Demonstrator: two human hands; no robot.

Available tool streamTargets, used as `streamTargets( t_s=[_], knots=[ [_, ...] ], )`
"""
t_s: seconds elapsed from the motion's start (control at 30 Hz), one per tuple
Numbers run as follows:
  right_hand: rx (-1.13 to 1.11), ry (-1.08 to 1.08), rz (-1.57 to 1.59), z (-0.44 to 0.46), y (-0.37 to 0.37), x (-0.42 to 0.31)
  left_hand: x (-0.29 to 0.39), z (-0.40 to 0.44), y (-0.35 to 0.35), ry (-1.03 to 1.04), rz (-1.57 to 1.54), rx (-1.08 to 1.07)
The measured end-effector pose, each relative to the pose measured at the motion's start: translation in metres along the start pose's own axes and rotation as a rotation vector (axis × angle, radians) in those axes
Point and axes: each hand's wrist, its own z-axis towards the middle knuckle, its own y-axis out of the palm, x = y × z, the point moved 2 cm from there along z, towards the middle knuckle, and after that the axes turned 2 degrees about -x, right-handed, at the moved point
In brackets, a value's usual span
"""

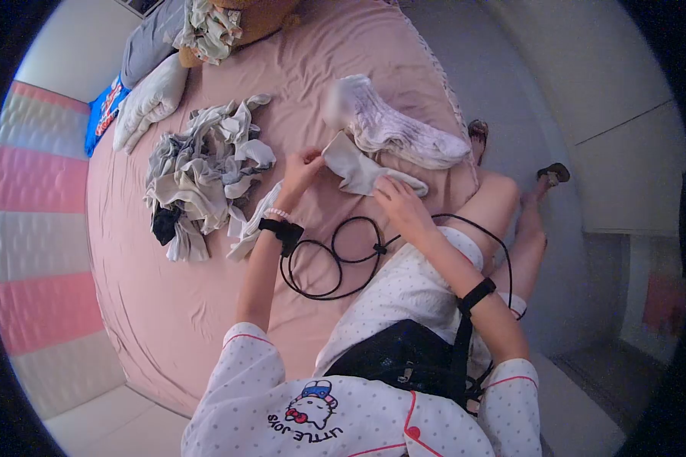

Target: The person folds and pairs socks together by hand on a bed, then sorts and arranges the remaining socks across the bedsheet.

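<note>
A white sock (351, 166) lies nearly flat on the pink bed sheet in front of me. At its cuff end, my left hand (303, 171) is closed, with thumb and forefinger pinching the edge. My right hand (401, 204) rests along the lower edge towards the toe, its fingers bent onto the fabric. Just beyond lies a stack of pale, thick ribbed socks (396, 129), laid lengthwise. To the left is a loose heap of white and grey socks (206, 171) with a black piece at its near edge. Another white sock (255, 223) lies beside my left wrist.
A black cable (335, 263) is coiled on the bed and runs past my right forearm. A black bag (396, 362) sits at my waist. Pillows (154, 99) and a plush toy (259, 23) are at the far end. The bed's edge (442, 80) drops to the floor on the right.
</note>
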Motion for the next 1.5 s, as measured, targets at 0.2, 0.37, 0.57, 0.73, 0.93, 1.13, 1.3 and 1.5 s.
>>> streamTargets(
  t_s=[0.2,0.37,0.57,0.73,0.93,1.13,1.3,1.5],
  knots=[
    [0.097,-0.048,-0.112,-0.001,0.008,0.001,-0.002,0.001,-0.003,-0.058,0.137,0.140],
    [0.110,-0.030,-0.126,-0.002,0.010,0.001,-0.002,0.006,-0.017,-0.196,-0.201,0.034],
    [0.094,-0.026,-0.103,-0.002,0.008,0.001,-0.035,0.039,-0.040,-0.158,-0.135,-0.145],
    [0.129,-0.006,0.007,-0.006,0.002,0.000,0.035,0.008,-0.010,0.442,0.802,0.002],
    [0.093,0.225,-0.088,-0.009,0.006,0.003,0.049,-0.060,0.074,0.625,0.932,-0.430],
    [-0.195,0.293,-0.089,-0.025,-0.008,-0.007,0.045,-0.075,0.065,0.458,1.216,-0.335],
    [-0.230,0.259,-0.160,-0.032,-0.008,-0.014,0.028,-0.048,0.050,0.428,1.154,-0.487],
    [-0.170,0.198,-0.246,-0.030,-0.001,-0.019,0.021,-0.058,0.064,0.529,0.925,-0.278]
  ],
)
